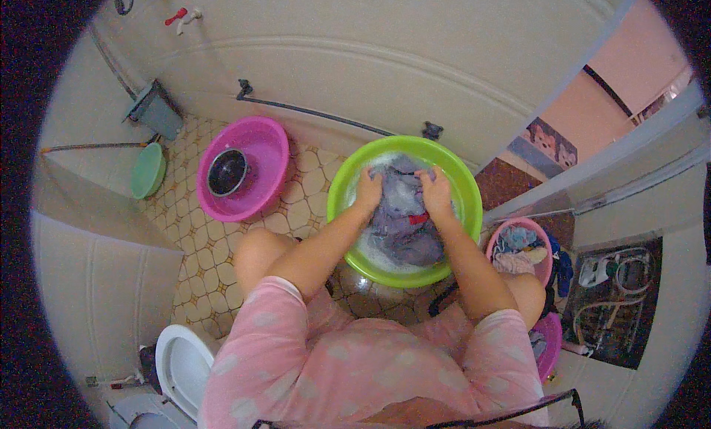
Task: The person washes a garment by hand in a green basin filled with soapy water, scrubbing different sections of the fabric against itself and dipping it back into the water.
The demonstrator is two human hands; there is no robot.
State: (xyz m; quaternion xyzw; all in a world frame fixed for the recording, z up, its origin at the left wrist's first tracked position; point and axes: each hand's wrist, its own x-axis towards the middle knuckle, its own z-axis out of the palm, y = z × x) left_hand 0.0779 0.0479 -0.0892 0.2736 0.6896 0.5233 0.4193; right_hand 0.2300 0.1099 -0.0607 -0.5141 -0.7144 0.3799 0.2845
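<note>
A wet grey-purple garment lies in soapy water inside a lime-green plastic basin on the tiled floor. My left hand grips the garment near the basin's left side, and my right hand grips it across from there, with the fingers of both hands curled into the cloth. Between and below the hands a small red patch shows on the fabric. White suds float around the cloth. The underside of the garment is hidden.
To the left stands a magenta basin holding a dark round bowl. A green basin leans by the wall near a grey bin. At right are a pink basket of clothes and another magenta basin. A toilet is lower left.
</note>
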